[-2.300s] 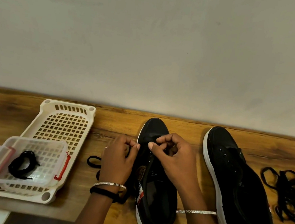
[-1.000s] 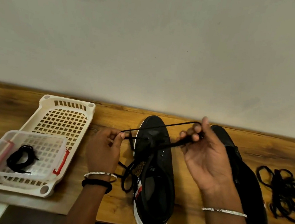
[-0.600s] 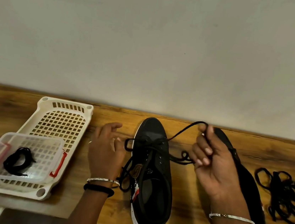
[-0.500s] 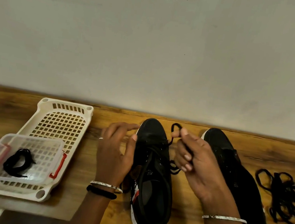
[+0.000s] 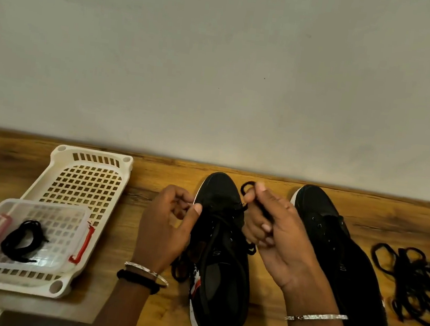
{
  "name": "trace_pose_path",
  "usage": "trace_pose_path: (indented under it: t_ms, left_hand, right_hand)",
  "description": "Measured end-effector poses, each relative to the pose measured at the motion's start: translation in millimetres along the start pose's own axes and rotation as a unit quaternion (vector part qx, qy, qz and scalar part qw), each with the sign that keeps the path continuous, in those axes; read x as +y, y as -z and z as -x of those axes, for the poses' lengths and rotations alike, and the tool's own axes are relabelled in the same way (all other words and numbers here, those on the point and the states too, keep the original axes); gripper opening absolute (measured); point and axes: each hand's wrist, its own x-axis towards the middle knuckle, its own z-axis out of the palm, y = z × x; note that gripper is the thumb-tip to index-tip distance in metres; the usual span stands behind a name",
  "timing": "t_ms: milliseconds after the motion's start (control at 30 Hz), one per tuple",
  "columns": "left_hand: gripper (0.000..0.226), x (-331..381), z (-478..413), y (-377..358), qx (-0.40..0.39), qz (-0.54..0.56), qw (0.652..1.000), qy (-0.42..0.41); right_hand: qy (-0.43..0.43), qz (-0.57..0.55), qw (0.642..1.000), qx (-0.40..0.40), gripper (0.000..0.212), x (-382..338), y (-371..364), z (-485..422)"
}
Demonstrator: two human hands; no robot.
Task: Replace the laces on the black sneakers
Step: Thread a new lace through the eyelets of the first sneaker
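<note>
Two black sneakers with white soles lie on the wooden table, toes toward the wall. My right hand (image 5: 278,235) holds a black lace (image 5: 245,189) bunched in its curled fingers beside the left sneaker (image 5: 220,261); a loop sticks out above the thumb. The lace runs across the sneaker's front eyelets. My left hand (image 5: 165,227) is at the sneaker's left side, fingers curled, thumb tip against the shoe's edge; I cannot tell whether it pinches anything. More lace trails out under its wrist. The right sneaker (image 5: 332,258) has bare eyelets.
A pile of black laces (image 5: 418,285) lies at the table's right end. At the left, a cream perforated basket (image 5: 89,182) carries a clear lidded container (image 5: 72,215) with a coiled black lace (image 5: 23,239) inside. The wall runs along the table's far edge.
My right hand drew the lace out to the right, gathered it, then came back beside the left sneaker. My left hand let go, opened, then curled in against the shoe's left edge.
</note>
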Motion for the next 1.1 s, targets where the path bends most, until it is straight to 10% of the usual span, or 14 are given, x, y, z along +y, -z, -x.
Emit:
trace_pose_path:
  t_ms: [267, 667, 900, 1100]
  left_hand:
    - [0.016, -23, 1, 20, -0.229, -0.011, 0.972, 0.046]
    - [0.015, -38, -3, 39, 0.057, -0.237, 0.950, 0.198]
    - [0.037, 0, -1, 13, 0.016, -0.074, 0.993, -0.091]
    - [0.030, 16, 9, -19, -0.040, 0.027, 0.987, -0.152]
  right_hand:
    - [0.082, -0.194, 0.975, 0.075, 0.029, -7, 18, -1]
    - [0.117, -0.250, 0.958, 0.074, 0.031, -16, 39, 4]
    - [-0.018, 0.025, 0.999, 0.008, 0.032, -3, 0, 1]
    - [-0.102, 0.150, 0.980, -0.083, 0.041, -5, -10, 6]
